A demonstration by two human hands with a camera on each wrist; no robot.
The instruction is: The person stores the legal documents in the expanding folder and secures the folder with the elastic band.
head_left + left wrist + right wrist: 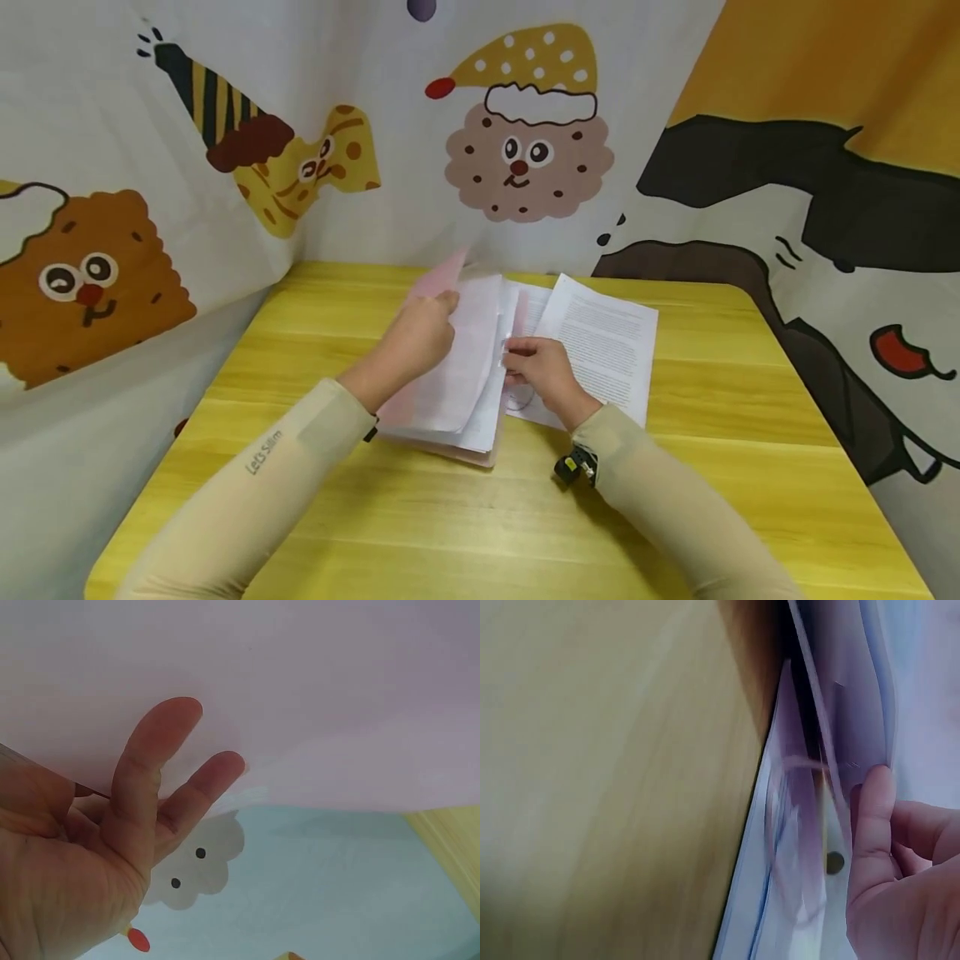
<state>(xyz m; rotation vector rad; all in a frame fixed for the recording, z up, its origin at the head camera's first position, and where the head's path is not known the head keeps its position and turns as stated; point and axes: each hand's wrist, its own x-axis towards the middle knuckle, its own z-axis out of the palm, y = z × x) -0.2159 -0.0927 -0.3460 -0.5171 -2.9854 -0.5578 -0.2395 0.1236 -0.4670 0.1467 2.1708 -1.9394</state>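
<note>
A pale pink folder (480, 458) stands partly open near the middle of the table, with white sheets (474, 367) inside. My left hand (429, 333) holds its raised pink cover (438, 279). Up close in the left wrist view, fingers of that left hand (112, 825) lie on both sides of the pale pink cover (337, 712). At the folder's right edge, my right hand (546, 372) pinches the edge of the sheets. The right wrist view shows the right hand (900, 862) with fingertips on that edge (866, 712); its thumb is partly hidden.
Printed pages (611, 342) lie to the right of the folder, partly under my right hand, one overlapping another. The yellow wood-grain table (480, 533) ends at a cartoon-printed curtain (375, 225) behind and at the sides.
</note>
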